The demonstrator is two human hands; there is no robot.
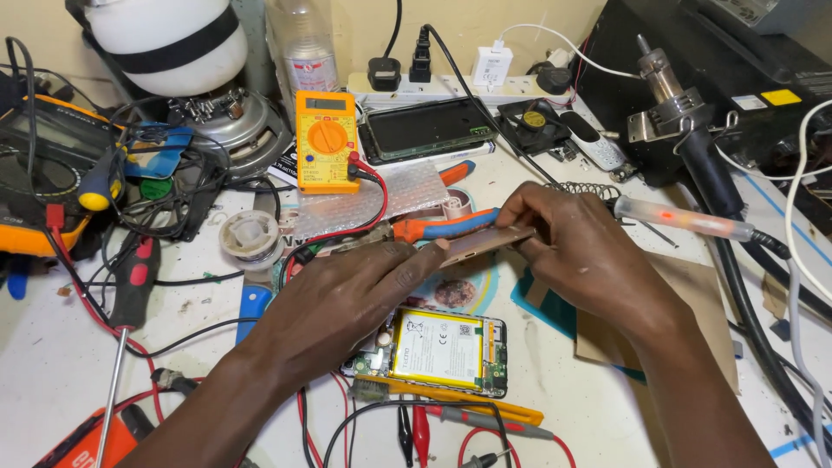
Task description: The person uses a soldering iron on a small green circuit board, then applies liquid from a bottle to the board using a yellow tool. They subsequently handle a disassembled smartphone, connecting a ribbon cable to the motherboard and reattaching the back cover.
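While both hands meet at the middle of the frame, the left hand (347,299) and right hand (576,251) each pinch an end of a thin tan phone cover (487,243), held edge-on just above an opened phone (442,351) with its yellow battery showing; orange-handled pliers (438,228) lie right behind, yellow multimeter (327,139) upper centre

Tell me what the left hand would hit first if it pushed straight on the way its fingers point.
Likely the right hand: the left hand points up-right along the thin gold panel both hold. Depth is unclear.
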